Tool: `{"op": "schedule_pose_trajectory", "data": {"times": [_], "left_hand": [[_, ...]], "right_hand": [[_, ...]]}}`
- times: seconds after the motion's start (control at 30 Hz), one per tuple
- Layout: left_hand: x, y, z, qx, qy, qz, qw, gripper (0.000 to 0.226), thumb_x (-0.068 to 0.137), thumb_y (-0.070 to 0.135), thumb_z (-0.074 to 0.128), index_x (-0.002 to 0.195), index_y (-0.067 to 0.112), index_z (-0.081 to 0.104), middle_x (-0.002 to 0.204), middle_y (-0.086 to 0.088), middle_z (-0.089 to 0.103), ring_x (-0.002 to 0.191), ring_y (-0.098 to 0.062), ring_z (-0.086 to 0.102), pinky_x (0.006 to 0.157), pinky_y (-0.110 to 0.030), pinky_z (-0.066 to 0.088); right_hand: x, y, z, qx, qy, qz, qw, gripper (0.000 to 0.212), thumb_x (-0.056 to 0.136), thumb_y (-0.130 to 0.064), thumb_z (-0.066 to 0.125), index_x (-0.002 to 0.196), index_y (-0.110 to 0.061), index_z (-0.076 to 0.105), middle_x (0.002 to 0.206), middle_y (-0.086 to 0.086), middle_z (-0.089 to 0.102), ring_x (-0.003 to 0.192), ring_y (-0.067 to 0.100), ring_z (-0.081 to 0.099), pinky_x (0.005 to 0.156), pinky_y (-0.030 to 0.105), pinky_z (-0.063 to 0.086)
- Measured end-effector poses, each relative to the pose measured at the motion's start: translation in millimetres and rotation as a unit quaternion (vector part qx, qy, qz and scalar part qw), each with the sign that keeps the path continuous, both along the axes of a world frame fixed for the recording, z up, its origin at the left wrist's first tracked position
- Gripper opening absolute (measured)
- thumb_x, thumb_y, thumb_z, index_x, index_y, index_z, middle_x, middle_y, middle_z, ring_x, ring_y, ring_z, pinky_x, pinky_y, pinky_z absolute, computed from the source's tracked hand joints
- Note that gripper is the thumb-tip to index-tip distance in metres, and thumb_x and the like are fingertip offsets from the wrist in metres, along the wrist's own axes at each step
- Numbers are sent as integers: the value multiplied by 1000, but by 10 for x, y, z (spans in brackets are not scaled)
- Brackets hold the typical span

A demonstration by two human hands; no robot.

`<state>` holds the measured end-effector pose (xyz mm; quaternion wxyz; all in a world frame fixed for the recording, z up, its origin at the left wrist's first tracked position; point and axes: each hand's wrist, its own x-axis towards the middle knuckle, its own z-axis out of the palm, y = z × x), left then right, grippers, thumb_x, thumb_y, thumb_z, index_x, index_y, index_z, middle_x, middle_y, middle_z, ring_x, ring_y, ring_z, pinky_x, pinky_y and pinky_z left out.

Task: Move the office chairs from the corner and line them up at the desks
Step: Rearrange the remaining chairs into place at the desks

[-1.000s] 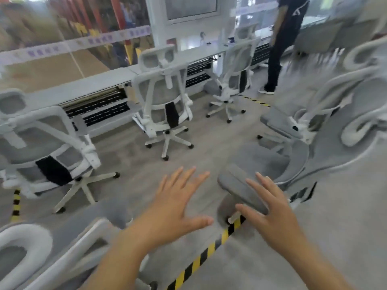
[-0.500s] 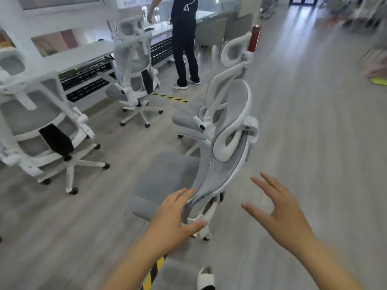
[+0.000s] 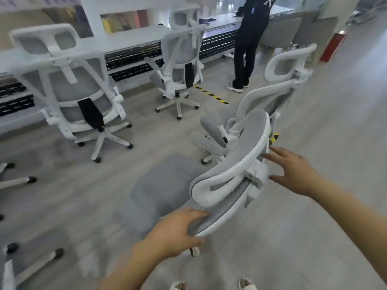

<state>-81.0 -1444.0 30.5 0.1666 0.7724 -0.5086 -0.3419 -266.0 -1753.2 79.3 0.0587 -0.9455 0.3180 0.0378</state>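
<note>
Left hand (image 3: pixel 173 233) grip curled on the lower backrest edge of the nearest chair (image 3: pixel 232 178). Right hand (image 3: pixel 293 170) grip spread wide, fingertips at the back frame, not closed on it. Chair sits between both grips, well apart from the worktop (image 3: pixel 129 38). Risk: one-sided hold could swivel it into the second chair (image 3: pixel 261 105) just beyond.

a person in dark clothes (image 3: pixel 249 38) stands near striped floor tape (image 3: pixel 211 95) and a red cylinder (image 3: pixel 333 47).
</note>
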Motion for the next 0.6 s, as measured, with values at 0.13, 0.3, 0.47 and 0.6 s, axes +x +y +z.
{"op": "schedule_pose_trajectory", "data": {"times": [0.13,0.3,0.47,0.6], "left_hand": [[-211,4,67,8,-13,110,994,57,85,33,68,134,52,47,133,33,42,122,7,41,86,3,29],[-710,85,106,8,-60,286,956,49,87,20,59,130,45,57,131,29,53,124,-2,51,95,-11,37],[-1172,-7,-15,-32,-125,475,870,58,78,60,68,130,39,56,129,23,49,118,0,46,96,-21,40],[-1324,-38,-92,-105,-147,540,822,70,71,68,67,130,34,55,127,30,38,130,5,27,107,-22,29]], "right_hand": [[283,-659,-140,20,2,114,993,66,77,-49,75,137,-34,52,153,-3,38,144,23,28,111,52,28],[331,-1032,-280,88,-54,237,966,69,66,-62,67,125,-25,65,132,-4,61,131,25,45,107,49,36],[311,-1032,-558,88,-151,293,940,56,69,-47,70,118,-20,70,123,-2,67,128,22,47,107,35,34],[379,-805,-617,72,-193,318,925,54,71,-44,69,115,-13,70,117,7,69,122,32,52,102,45,38]]}}
